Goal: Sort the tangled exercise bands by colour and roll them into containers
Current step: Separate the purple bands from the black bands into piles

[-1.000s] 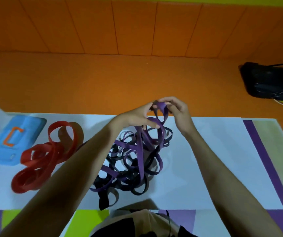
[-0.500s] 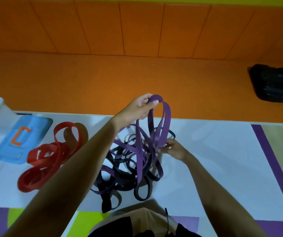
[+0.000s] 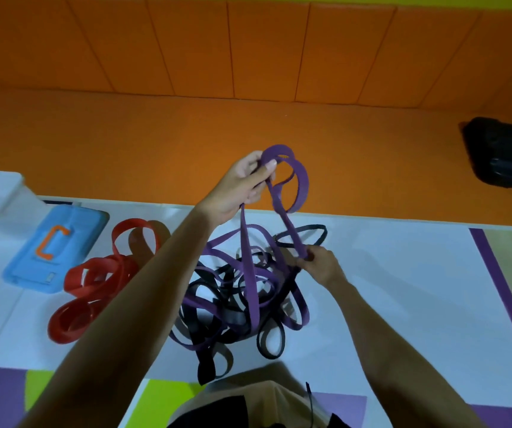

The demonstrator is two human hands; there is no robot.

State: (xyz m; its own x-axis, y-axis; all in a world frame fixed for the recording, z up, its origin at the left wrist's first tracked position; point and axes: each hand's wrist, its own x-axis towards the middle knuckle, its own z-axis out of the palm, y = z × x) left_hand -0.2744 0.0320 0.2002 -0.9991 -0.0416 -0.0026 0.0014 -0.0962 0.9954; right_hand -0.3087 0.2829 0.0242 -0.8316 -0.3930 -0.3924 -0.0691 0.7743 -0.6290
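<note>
Purple band [image 3: 302, 183] held up; black bands [image 3: 206, 367] entangle it.

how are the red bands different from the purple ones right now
The red bands lie on the white surface untouched; the purple bands are partly lifted, gripped by the left hand up top and pinched by the right hand lower down. The red bands sit apart; the purple bands are snarled with black bands. Both are flat looped strips.
</note>
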